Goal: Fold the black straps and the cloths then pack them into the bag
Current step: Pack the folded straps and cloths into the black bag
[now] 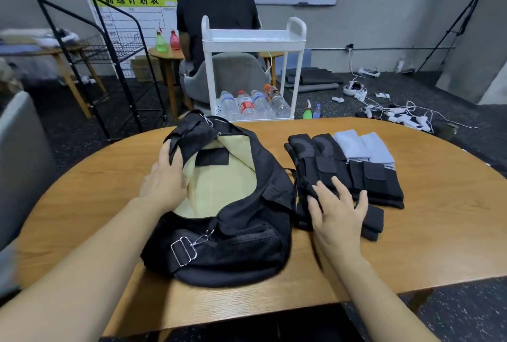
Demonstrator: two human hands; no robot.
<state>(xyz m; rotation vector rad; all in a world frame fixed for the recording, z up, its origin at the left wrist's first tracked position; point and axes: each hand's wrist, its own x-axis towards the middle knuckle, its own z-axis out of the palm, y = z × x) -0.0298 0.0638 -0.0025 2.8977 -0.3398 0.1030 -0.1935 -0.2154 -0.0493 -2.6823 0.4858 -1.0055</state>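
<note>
Nearest the camera, the right hand [336, 210] hovers with fingers spread and straight over the near end of the folded black straps [348, 179]; whether its fingertips actually touch the fabric cannot be told, and it grips nothing. Just left of that hand lies the bag [227, 221], unzipped on the desk [428, 237], its pale lining showing and nothing visible inside it. Across the bag's mouth from the right hand, the left hand [164, 177] holds the far-left edge of the opening, thumb curled over the black rim, keeping it spread. Beyond the right hand's fingertips the straps sit in neat side-by-side stacks, and farther still, touching their far ends, lie two folded grey-blue cloths [365, 146]. By the look of it the folding is finished: every piece lies flat and squared. What remains is all of the packing, since no strap or cloth has yet gone in; the stack under the right hand seems the likely first load.
</note>
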